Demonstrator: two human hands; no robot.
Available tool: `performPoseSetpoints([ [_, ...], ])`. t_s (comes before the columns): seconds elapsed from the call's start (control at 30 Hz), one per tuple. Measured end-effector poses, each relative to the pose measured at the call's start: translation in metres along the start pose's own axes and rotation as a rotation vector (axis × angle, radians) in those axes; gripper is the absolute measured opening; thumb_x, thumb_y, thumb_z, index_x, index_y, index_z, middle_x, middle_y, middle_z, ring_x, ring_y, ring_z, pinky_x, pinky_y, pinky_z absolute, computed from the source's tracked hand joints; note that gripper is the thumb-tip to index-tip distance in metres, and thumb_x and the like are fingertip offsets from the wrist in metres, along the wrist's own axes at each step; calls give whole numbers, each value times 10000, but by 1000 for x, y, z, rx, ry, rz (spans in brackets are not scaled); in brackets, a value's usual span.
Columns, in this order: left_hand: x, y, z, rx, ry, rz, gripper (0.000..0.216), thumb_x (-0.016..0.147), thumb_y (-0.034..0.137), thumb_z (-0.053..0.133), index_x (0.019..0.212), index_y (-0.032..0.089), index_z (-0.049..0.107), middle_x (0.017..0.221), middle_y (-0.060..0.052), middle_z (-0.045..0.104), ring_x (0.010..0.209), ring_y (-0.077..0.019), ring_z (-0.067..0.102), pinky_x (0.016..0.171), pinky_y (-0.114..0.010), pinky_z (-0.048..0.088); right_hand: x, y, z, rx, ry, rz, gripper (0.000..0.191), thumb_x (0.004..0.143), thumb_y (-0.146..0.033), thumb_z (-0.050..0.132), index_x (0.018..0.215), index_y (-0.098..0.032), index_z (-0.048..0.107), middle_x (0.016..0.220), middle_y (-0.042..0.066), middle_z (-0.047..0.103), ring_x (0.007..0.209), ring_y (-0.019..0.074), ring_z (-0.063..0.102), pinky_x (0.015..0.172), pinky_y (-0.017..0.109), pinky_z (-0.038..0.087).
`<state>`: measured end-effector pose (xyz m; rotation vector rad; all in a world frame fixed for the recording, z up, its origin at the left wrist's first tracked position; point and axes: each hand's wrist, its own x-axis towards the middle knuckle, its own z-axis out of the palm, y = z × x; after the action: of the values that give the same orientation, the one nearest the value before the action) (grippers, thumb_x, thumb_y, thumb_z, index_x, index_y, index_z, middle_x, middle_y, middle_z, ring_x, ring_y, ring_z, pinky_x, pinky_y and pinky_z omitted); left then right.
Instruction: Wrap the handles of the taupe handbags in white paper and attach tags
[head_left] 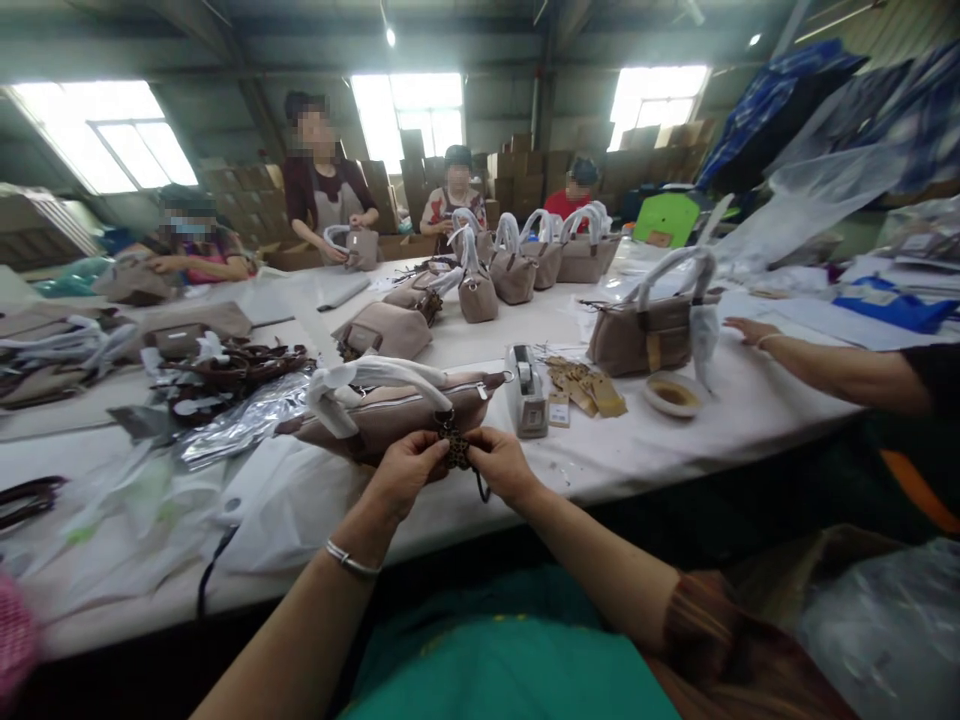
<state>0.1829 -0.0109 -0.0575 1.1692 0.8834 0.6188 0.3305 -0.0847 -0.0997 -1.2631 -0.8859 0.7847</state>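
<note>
A taupe handbag (397, 415) with wrapped white handles lies on the table right in front of me. At its near side, a small dark, gold-patterned bag charm (456, 450) hangs from the handle's base. My left hand (409, 475) pinches the charm from the left, thumb and fingers together. From the right, my right hand (504, 465) pinches its other side. A short dark strap (484, 488) dangles below the right fingers. Just beyond that hand stands a tape dispenser (529, 395), with brown paper tags (581, 385) beside it.
Another handbag (645, 330) and a tape roll (673, 395) are at the right, near a co-worker's arm (825, 370). Several bags (517, 270) stand farther back. Dark straps (217, 380) and plastic sheets (180, 510) cover the left. Several people work across the table.
</note>
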Motion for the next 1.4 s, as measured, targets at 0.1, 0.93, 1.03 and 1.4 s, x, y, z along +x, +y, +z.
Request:
performPoseSetpoints([
  [0.1,2,-4,2,3,-48,5,461,626,409,871,945,119,708,881,-75,703,743,-147,643,664,-246,530,-8,4,5,149,-56,65,194,734,-306,679,849,-160,737,635,2,676,549,122,579,531,239,433],
  [0.93,16,9,-17,-113,-155,-77,345,666,276,825,963,131,725,864,-79,707,711,-167,636,642,-286,552,5,6,-7,119,0,133,360,772,-474,675,911,-143,706,544,-24,602,472,105,533,467,223,381],
  [1.03,16,20,-25,-275,-235,-175,265,706,209,751,950,117,706,759,-60,656,661,-153,607,634,-298,563,7,-1,-3,236,-62,154,403,755,-487,700,979,-151,689,658,-15,634,450,81,497,431,217,330],
  [1.4,20,44,-30,-441,-267,-297,95,784,210,636,834,133,613,685,-12,533,553,-90,516,517,-211,499,22,-24,-1,160,-21,114,349,675,-409,735,903,-146,702,597,-39,587,465,82,464,455,232,353],
])
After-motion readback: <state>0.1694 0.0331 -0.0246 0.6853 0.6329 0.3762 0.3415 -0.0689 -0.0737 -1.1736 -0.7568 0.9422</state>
